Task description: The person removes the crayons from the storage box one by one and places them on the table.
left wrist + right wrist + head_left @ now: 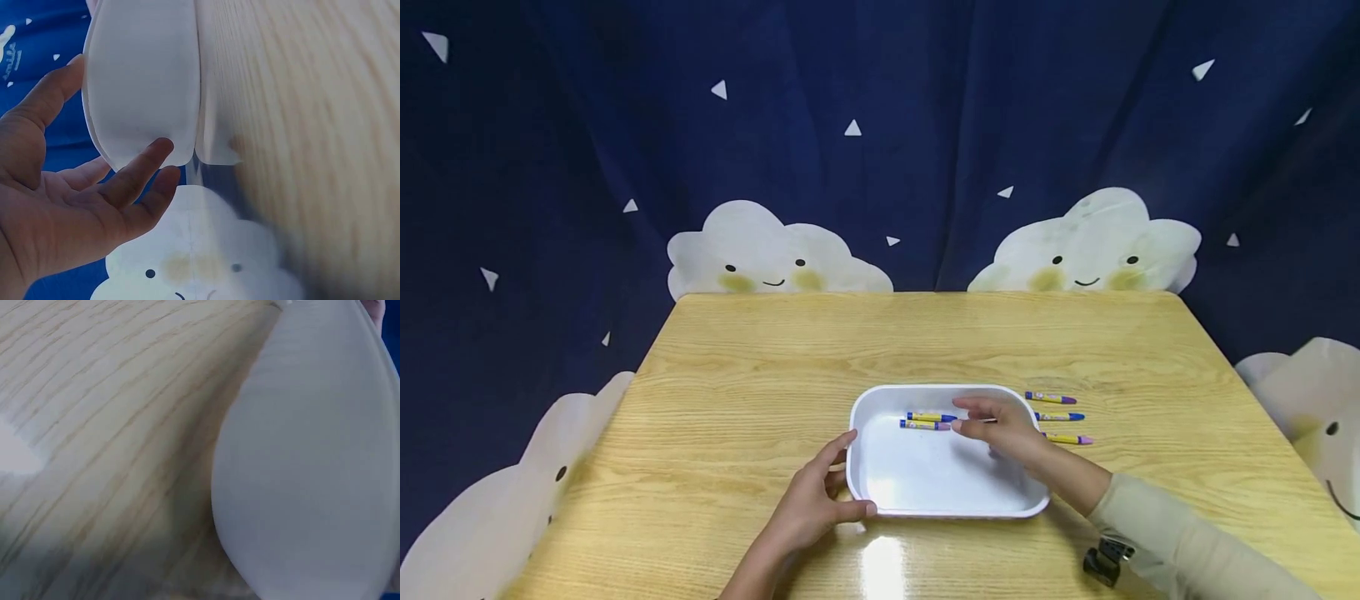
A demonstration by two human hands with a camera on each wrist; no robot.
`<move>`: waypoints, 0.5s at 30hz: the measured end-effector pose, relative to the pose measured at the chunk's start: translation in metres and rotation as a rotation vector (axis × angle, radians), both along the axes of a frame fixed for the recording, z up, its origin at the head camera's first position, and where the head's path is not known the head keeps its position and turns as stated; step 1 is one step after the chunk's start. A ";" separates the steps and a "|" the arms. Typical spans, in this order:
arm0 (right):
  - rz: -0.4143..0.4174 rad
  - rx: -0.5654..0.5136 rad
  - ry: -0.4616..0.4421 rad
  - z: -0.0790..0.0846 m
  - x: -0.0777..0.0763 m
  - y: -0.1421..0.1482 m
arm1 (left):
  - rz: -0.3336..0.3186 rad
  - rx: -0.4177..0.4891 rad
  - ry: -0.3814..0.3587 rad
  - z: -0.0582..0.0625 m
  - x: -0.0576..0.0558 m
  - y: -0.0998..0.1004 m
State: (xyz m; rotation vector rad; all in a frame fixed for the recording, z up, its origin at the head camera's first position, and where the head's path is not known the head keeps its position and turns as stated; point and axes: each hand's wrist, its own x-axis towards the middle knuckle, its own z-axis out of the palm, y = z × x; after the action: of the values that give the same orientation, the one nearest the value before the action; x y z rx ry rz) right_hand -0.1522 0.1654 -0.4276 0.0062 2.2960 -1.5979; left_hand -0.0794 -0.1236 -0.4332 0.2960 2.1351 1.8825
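Tray (951, 487), white, shallow, rounded corners, lies on wooden table (760, 350). Wide stretch of wood to its left and beyond it, up to the table's far edge; on the right, room is tighter, with three crayons lying just beside the wall: purple-tipped crayon (1051, 398), blue-tipped crayon (1062, 417), pink-tipped crayon (1071, 439). Two more crayons (925, 425) lie close together on the tray floor, near its middle and toward the far wall; open floor on their near side.

Left hand (816, 500) at the tray's left end, fingers and thumb spread, touching the rim and near-left corner. Right hand (1007, 433) over the tray's right half, thumb and forefinger extended toward the pair, a gap between them; cannot tell whether anything is pinched.

Left wrist view adds the tray's outer end wall, fingertips against it, and the cloud-print curtain (194, 250) behind. Right wrist view gives outer wall and wood grain, but neither the right hand's fingertips nor the crayons; those appear only in the head view.

Crayons: long axes left to right, roughly along the tray's length, coloured tips rightward; the outside three slant slightly nearward at the tip.
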 end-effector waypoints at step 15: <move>0.119 0.214 0.260 -0.023 -0.009 -0.016 | -0.009 -0.016 0.001 -0.001 -0.001 -0.001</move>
State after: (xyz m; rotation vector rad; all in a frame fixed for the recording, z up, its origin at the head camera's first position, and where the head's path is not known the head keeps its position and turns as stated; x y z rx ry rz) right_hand -0.1613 0.1497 -0.4510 -0.2976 2.5998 -1.3560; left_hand -0.0805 -0.1247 -0.4342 0.3030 2.1450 1.8601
